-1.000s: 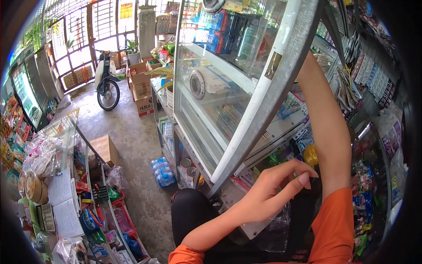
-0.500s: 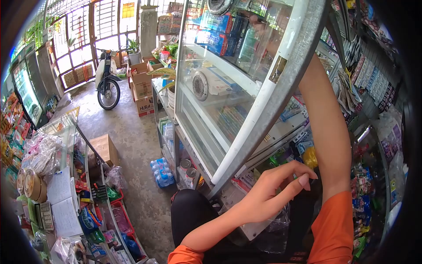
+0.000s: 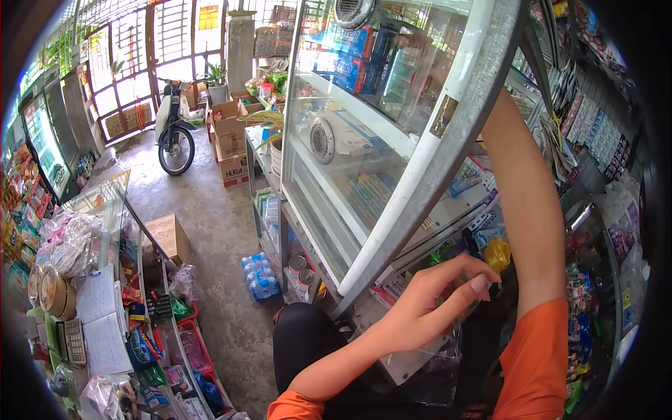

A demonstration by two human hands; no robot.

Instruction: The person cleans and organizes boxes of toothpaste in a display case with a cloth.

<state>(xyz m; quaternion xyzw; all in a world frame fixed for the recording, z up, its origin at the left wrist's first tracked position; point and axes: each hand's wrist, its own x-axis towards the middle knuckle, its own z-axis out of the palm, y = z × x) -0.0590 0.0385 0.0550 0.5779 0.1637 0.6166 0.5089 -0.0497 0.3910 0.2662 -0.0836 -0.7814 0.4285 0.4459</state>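
My left hand (image 3: 437,304) hangs loosely curved in front of the glass cabinet's slanted metal post (image 3: 462,133), above my lap. A gap shows between its thumb and bent forefinger, and nothing is visible in it. A yellow plastic bag (image 3: 497,254) lies just beyond its fingertips. My right forearm (image 3: 525,189) reaches up behind the post. The post and reflecting glass hide the right hand's fingers and anything they hold. Blue and red toothpaste boxes (image 3: 343,66) stand behind the glass on the upper shelf.
A lower glass counter at left bears an open notebook (image 3: 105,336), a calculator (image 3: 71,341) and round containers (image 3: 54,292). Wrapped bottles (image 3: 260,276) and a cardboard box (image 3: 168,238) are on the floor. A motorbike (image 3: 173,129) stands farther back. Sachets (image 3: 595,133) hang at right.
The fingers seen earlier through the upper glass are no longer clearly visible. The view has shifted slightly, and my left hand keeps nearly the same pose.
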